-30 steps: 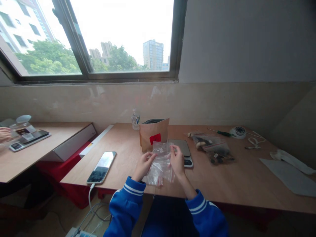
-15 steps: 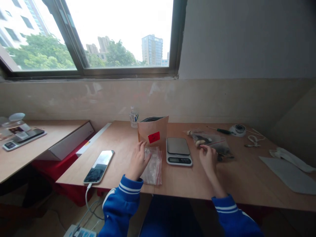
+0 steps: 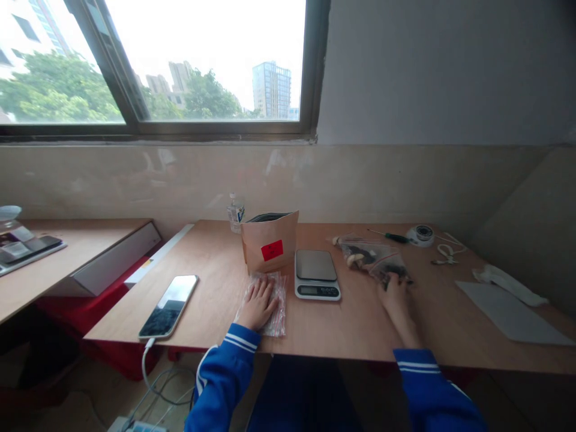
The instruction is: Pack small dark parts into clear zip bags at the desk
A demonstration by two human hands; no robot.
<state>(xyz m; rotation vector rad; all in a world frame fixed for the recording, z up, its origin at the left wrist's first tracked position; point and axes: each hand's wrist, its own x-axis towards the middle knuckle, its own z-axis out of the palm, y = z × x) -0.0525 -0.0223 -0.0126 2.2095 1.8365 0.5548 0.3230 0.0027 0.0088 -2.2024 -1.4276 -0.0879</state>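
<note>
A long plywood table [image 3: 360, 324] runs under the window. On it stands a brown kraft-paper pouch with a red label [image 3: 270, 241], beside a small silver-topped digital scale [image 3: 316, 273]. The left hand [image 3: 258, 303] lies flat, fingers spread, on a stack of clear zip bags [image 3: 275, 300] before the pouch. The right hand [image 3: 396, 296] touches filled clear bags of dark pieces [image 3: 373, 257]; its grip I cannot tell.
</note>
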